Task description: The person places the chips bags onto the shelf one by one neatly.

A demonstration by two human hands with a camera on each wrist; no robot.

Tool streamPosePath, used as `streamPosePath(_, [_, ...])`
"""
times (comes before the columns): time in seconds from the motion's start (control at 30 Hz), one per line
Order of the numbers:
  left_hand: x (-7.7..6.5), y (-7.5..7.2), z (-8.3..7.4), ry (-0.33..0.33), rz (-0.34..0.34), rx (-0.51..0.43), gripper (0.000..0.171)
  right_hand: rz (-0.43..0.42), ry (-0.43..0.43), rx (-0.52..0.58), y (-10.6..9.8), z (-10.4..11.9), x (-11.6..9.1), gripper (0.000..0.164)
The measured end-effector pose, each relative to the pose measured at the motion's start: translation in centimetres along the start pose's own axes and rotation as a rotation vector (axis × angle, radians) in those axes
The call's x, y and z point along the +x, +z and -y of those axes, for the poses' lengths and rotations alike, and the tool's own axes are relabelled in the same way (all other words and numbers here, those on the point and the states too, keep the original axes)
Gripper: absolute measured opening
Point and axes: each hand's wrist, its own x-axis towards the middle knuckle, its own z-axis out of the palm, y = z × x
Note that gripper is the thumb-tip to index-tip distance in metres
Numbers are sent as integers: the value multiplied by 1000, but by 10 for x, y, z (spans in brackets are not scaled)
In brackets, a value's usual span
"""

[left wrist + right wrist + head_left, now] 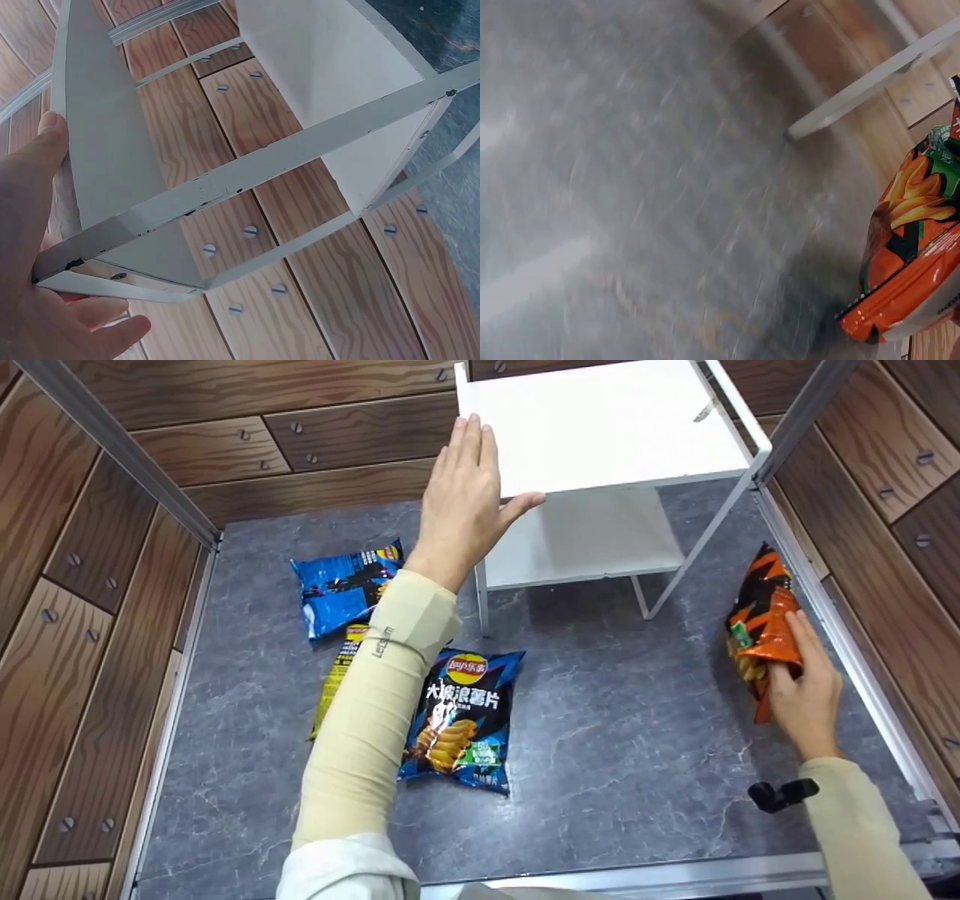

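My left hand (pixel 461 502) lies along the left side of a small white two-tier shelf (pixel 600 427), fingers straight and thumb spread at the front edge. In the left wrist view, the thumb (pixel 52 131) touches the edge of the top board and the fingers lie beside the white metal frame (pixel 225 180). At the far right, my right hand (pixel 808 697) grips an orange and black chip bag (pixel 765 600) by its side, the bag standing tilted. That chip bag (pixel 915 240) fills the right edge of the right wrist view, the hand mostly hidden.
A blue chip bag (pixel 341 585), a yellow one (pixel 337 682) partly hidden under my left arm, and a black and blue one (pixel 465 720) lie on the grey marbled floor (pixel 600 765). Wood-patterned walls (pixel 97 607) and metal rails (pixel 862 660) enclose the space.
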Motion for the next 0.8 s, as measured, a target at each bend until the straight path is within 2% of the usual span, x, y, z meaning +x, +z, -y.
streamPosePath(0.13, [-1,0,1,-9,2,1,99,8,115,19,-1,9,2,60])
streamPosePath(0.23, [-1,0,0,-3,-3,-2,98,19,232,40,-2,14,2,57])
streamPosePath(0.3, [-1,0,0,2,-5,-4,98,18,329,101,-2,17,3,56])
streamPosePath(0.33, [-1,0,0,3,-5,-4,98,5,379,160,-1,18,3,55])
streamPosePath(0.43, [-1,0,1,-7,1,-9,98,-100,483,492,4,20,5,52])
streamPosePath(0.5, [0,0,1,-8,2,-13,98,-193,516,745,8,21,5,48])
streamPosePath(0.57, [0,0,1,-3,1,-18,98,-274,518,939,12,21,4,46])
streamPosePath(0.67, [0,0,0,5,-4,-20,98,-323,544,1070,14,19,1,44])
streamPosePath(0.8, [0,0,-1,6,-6,-22,98,-361,604,1119,18,12,-5,39])
